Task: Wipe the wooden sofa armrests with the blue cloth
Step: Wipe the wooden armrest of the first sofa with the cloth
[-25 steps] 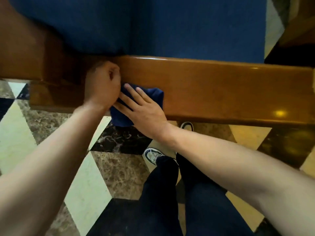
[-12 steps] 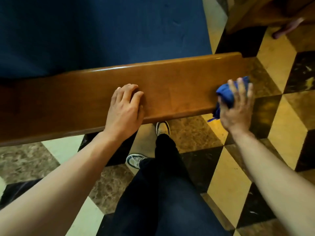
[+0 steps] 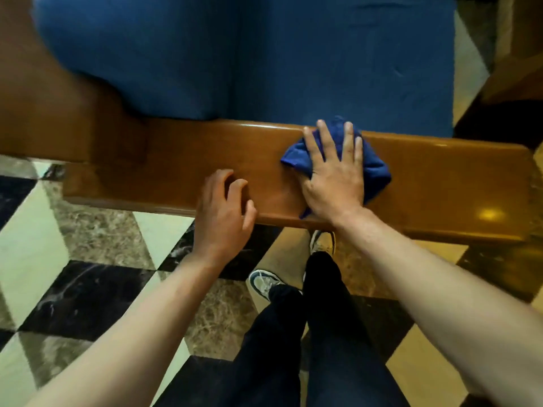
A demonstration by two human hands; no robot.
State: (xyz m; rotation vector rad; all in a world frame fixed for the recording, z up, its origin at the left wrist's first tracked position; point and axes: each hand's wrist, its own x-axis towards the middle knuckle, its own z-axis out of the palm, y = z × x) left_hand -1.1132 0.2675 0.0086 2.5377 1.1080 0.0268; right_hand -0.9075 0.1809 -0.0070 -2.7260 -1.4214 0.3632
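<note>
The right hand (image 3: pixel 335 174) lies flat, fingers spread, pressing the bunched blue cloth (image 3: pixel 373 168) onto the wooden armrest (image 3: pixel 440 177), its grip released. Left of the cloth, the left hand (image 3: pixel 223 212) rests on the armrest, fingers curled, grasping nothing.

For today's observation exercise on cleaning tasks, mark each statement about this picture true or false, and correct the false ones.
1. The right hand presses the blue cloth flat on the wooden armrest. True.
2. The left hand holds a second cloth. False: it holds nothing; its fingers curl over the armrest's near edge.
3. The cloth lies on the floor. False: it lies on top of the armrest, under the right palm.
4. The blue cushion sits beyond the armrest. True.
5. The floor is plain carpet. False: it is a glossy diamond pattern of dark, pale and brown tiles.
</note>
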